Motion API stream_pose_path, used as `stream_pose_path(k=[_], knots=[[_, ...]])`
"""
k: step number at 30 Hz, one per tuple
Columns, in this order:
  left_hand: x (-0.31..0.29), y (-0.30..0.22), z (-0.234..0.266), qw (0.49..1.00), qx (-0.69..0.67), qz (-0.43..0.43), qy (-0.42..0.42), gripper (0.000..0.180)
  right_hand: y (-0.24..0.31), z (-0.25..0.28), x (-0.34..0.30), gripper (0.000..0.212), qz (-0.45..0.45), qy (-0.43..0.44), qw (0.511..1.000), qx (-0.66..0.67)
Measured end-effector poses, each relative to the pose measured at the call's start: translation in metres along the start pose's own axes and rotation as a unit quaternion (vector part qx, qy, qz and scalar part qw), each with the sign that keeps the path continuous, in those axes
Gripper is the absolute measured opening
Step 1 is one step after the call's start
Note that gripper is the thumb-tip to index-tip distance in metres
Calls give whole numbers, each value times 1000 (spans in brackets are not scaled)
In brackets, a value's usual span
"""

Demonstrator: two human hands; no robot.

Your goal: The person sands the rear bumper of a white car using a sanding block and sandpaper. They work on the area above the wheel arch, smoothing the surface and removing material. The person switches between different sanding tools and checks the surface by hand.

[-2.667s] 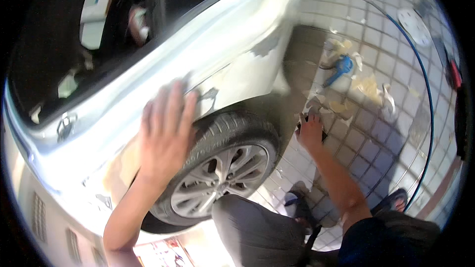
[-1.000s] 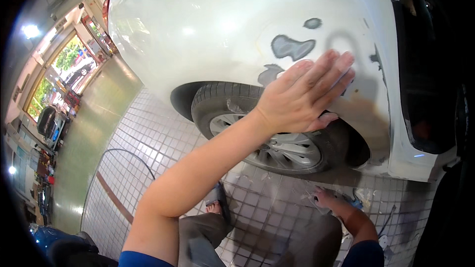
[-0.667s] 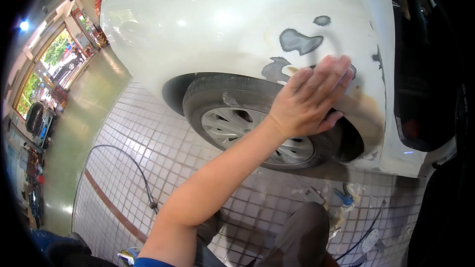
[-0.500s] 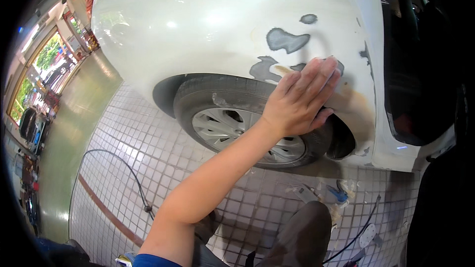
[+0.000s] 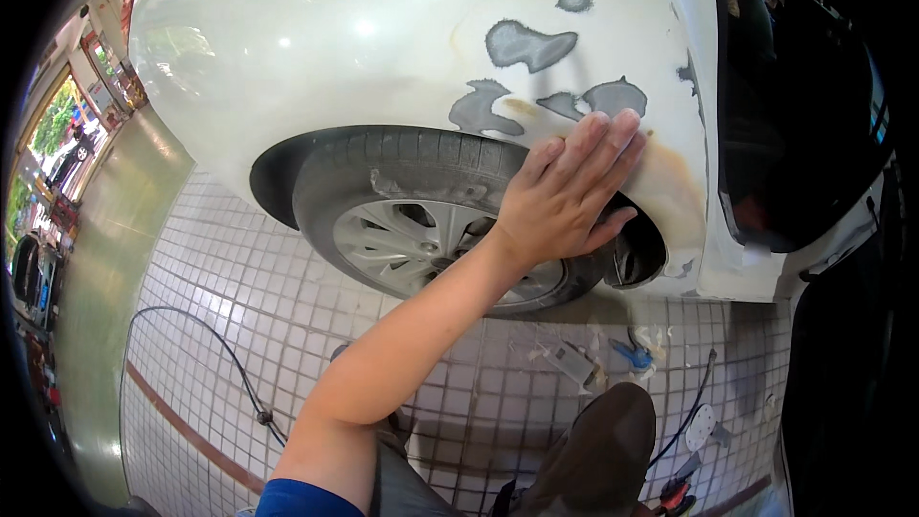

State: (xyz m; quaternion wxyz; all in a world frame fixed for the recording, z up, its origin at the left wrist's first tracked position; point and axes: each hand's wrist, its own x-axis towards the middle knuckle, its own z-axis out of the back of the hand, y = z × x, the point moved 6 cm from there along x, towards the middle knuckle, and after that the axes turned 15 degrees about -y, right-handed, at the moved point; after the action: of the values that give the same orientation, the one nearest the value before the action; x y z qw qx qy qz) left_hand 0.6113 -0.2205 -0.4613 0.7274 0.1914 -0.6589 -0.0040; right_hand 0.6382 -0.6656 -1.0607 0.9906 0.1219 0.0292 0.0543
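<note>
My left hand (image 5: 571, 187) lies with fingers stretched out and palm toward the white car's rear fender (image 5: 316, 48), just above the wheel arch. Its fingertips reach the lower edge of a grey sanded patch (image 5: 616, 98). Further grey patches (image 5: 526, 45) with dark ragged rims spread over the white paint nearby, with a yellowish-brown stain beside the fingers. Below the arch is the tyre (image 5: 325, 196) with its silver wheel rim (image 5: 407, 239), partly covered by my forearm. My right hand is out of sight.
On the tiled floor (image 5: 287, 325) lie a blue object (image 5: 632, 355), a grey block (image 5: 571, 362) with scraps around it, and a white round disc (image 5: 701, 427). A black hose (image 5: 225, 349) curves at left. The dark door opening (image 5: 795, 134) is at right.
My left hand has slid down off the grey patches, uncovering the one that was under its fingers. The whole view has shifted, so the car appears further left and higher.
</note>
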Motion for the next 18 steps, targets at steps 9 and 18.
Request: stream_pose_path(k=[9,18], knots=[[-5,55,11,997,44,-69,-10,75,-28,3,-39,76,-56,-9,998,-3],[10,86,39,983,44,-53,-169,70,-41,-20,-40,80,-78,-26,997,9]])
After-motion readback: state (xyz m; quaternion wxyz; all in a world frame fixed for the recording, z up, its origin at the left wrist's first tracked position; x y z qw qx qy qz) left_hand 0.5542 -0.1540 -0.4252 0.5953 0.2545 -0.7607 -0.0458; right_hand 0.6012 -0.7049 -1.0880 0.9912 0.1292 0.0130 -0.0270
